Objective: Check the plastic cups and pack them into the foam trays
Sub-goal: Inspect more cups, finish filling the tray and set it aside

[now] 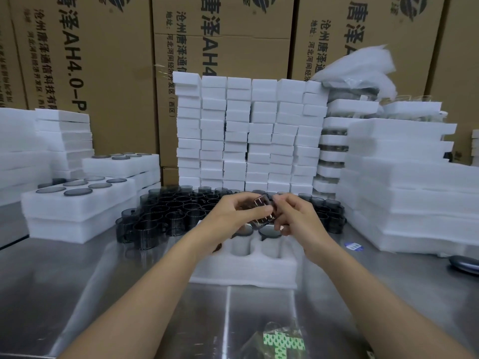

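A smoky, see-through plastic cup [261, 209] with fine upright ribs lies tilted on its side between both hands, held in the air just above the far end of a white foam tray [246, 270]. The left hand [233, 211] curls its thumb and fingers round the cup's left half, while the right hand [298, 216] pinches the other side with bent fingertips. The tray is a soft, matt block with rounded corners and deep round wells; two near wells show as pale hollows, and dark rims sit in the two wells behind them, partly hidden by the hands. Behind and to the left of the tray stands a crowd of loose cups [166, 211], dark grey, glossy and cylindrical, packed close together. At the left, filled trays [77, 203] are stacked, grey discs flush in their tops. Everything rests on a brushed steel table [103, 294], streaked with dull reflections. A crumpled clear bag [282, 340] with a green and white pattern lies at the near edge, and a small blue sticker [353, 246] sits to the right. Columns of small foam blocks [248, 130] rise at the back, broad foam slabs [404, 177] pile up on the right, and brown cardboard cartons [98, 60] printed with black characters wall in the space.
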A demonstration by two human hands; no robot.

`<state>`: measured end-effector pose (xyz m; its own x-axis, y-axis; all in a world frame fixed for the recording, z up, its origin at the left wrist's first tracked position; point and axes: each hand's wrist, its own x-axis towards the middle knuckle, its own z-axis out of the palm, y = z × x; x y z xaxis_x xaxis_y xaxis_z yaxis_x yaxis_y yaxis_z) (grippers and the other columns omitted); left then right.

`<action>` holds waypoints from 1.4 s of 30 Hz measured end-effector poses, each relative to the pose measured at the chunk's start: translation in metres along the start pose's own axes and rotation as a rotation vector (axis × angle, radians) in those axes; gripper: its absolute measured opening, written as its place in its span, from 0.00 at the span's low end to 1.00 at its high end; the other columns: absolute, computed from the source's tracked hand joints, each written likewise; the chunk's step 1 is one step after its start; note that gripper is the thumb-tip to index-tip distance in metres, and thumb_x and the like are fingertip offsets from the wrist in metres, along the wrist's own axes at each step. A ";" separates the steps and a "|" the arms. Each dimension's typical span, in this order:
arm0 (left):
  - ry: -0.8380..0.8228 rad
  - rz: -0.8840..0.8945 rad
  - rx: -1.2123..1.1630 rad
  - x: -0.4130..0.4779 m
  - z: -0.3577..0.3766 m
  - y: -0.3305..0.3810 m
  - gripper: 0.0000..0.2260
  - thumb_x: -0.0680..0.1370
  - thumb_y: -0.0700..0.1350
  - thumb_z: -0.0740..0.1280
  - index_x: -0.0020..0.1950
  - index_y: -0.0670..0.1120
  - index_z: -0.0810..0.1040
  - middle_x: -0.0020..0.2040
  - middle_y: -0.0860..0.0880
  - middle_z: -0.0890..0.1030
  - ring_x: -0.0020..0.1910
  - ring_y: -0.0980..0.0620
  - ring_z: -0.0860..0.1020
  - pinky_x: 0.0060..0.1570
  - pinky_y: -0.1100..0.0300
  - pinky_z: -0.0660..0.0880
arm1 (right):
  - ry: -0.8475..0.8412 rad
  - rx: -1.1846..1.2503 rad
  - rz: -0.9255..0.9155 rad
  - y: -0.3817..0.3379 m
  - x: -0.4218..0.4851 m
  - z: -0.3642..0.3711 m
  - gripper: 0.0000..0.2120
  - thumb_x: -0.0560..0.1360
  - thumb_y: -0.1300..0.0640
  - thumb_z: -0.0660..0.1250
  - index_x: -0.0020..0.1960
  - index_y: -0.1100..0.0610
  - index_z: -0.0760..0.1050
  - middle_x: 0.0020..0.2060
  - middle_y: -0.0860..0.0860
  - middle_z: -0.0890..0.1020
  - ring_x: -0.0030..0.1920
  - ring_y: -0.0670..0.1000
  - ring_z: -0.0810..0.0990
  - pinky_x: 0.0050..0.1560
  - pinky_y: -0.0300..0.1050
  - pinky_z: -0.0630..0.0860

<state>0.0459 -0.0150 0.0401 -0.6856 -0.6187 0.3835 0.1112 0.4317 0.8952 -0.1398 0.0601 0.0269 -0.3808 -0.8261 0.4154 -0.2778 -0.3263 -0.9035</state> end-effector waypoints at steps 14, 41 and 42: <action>-0.167 -0.015 0.597 -0.008 -0.036 0.002 0.21 0.67 0.59 0.86 0.55 0.63 0.82 0.52 0.58 0.83 0.47 0.60 0.81 0.51 0.60 0.78 | 0.081 -0.185 0.117 0.031 0.005 -0.027 0.19 0.87 0.46 0.63 0.52 0.60 0.81 0.35 0.52 0.83 0.30 0.48 0.77 0.34 0.41 0.70; -0.311 -0.129 1.024 -0.017 0.019 -0.006 0.45 0.75 0.82 0.52 0.87 0.61 0.55 0.87 0.60 0.54 0.87 0.58 0.47 0.85 0.48 0.50 | 0.112 -0.136 0.204 0.047 0.014 -0.034 0.18 0.86 0.47 0.64 0.52 0.61 0.83 0.32 0.49 0.82 0.28 0.46 0.77 0.33 0.42 0.70; -0.351 -0.157 1.062 -0.016 0.023 -0.010 0.45 0.76 0.81 0.51 0.88 0.59 0.52 0.88 0.59 0.51 0.87 0.58 0.45 0.85 0.47 0.47 | 0.118 -0.142 0.201 0.048 0.014 -0.035 0.18 0.86 0.46 0.64 0.52 0.60 0.83 0.32 0.49 0.82 0.29 0.46 0.78 0.33 0.42 0.71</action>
<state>0.0393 0.0058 0.0194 -0.8207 -0.5693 0.0488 -0.5475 0.8080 0.2174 -0.1896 0.0485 -0.0072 -0.5386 -0.8060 0.2456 -0.3039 -0.0861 -0.9488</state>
